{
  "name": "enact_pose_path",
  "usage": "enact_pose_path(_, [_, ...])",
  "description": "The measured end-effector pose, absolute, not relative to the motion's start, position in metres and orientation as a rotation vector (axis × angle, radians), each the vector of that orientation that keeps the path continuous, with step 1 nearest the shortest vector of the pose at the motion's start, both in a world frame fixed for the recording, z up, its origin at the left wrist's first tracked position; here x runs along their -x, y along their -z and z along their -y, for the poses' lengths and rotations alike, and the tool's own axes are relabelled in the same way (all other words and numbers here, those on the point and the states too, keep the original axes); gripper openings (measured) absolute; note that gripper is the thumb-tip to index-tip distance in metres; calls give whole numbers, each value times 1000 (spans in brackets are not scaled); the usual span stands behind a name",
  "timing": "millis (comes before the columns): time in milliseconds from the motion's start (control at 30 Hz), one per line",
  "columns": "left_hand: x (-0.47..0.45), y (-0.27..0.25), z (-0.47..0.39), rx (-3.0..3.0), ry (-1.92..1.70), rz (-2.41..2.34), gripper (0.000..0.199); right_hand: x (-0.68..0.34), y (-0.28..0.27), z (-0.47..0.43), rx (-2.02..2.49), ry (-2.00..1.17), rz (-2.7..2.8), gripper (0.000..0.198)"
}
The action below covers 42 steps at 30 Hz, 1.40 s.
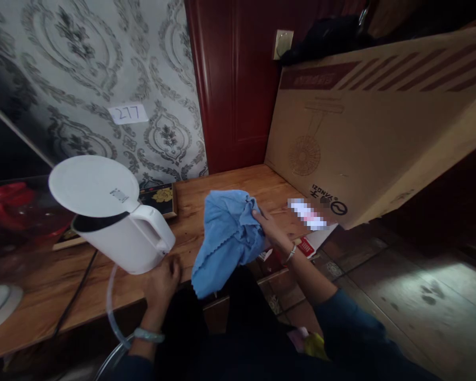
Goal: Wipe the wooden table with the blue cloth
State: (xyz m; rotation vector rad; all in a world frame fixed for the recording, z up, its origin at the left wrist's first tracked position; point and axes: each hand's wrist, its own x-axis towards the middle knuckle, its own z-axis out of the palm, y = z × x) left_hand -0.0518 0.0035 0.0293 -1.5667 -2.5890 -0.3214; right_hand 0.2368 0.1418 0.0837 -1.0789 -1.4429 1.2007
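Kettle-wiping appears to be the step in hand: the left hand is tipping a white electric kettle toward the near edge of the wooden table, its round lid standing open. The fingers of that hand are resting against the kettle's base below the handle; whether they are curled round it or merely pressing cannot be told from here. The right hand is lifting a blue cloth just off the table's near edge, fingers pinching a bunch of fabric at the top so the scalloped hem is hanging free. Cloth and kettle are near each other but not touching.

By my judgement the next move is calling for the cloth to be brought across to the kettle's body or rim while the left hand is keeping it steady at its tilt; the hanging folds would need gathering first so they are not dragging.

Writing that can be read: a paper slip on the patterned wallpaper is showing "277", and the big cardboard box leaning over the table's far right corner is carrying an upside-down logo reading roughly "YANGZI" beside a fan drawing. A black cord is running across the table toward its near left edge.
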Motion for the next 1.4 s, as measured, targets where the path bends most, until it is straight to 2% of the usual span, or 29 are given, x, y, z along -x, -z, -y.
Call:
enact_pose_path(100, [52, -29, -3, 1580, 331, 2564, 40, -246, -69, -154, 1249, -563, 1626, 66])
enact_pose_path(167, [52, -28, -2, 1580, 324, 2543, 40, -241, -61, -151, 1261, -318, 1825, 63])
enact_pose_path(233, [52, -27, -2, 1568, 309, 2531, 41, -227, -55, -143, 1292, -204, 2084, 61])
enact_pose_path(400, [52, -28, -3, 1547, 301, 2534, 44, -188, -38, -132, 1466, -177, 2543, 65])
enact_pose_path(767, [52, -36, -8, 1537, 300, 2682, 45, -225, -27, -131, 1472, -93, 2578, 60])
enact_pose_path(967, [54, -37, -9, 1549, 289, 2658, 45, -259, -26, -173, 1656, -46, 2523, 60])
enact_pose_path(1267, [66, -29, -11, 1634, 339, 2658, 47, -253, -22, -251, 1795, -133, 2497, 60])
enact_pose_path(1400, [75, -18, -10, 1670, 471, 2679, 45, -249, -22, -296, 1858, -115, 2458, 41])
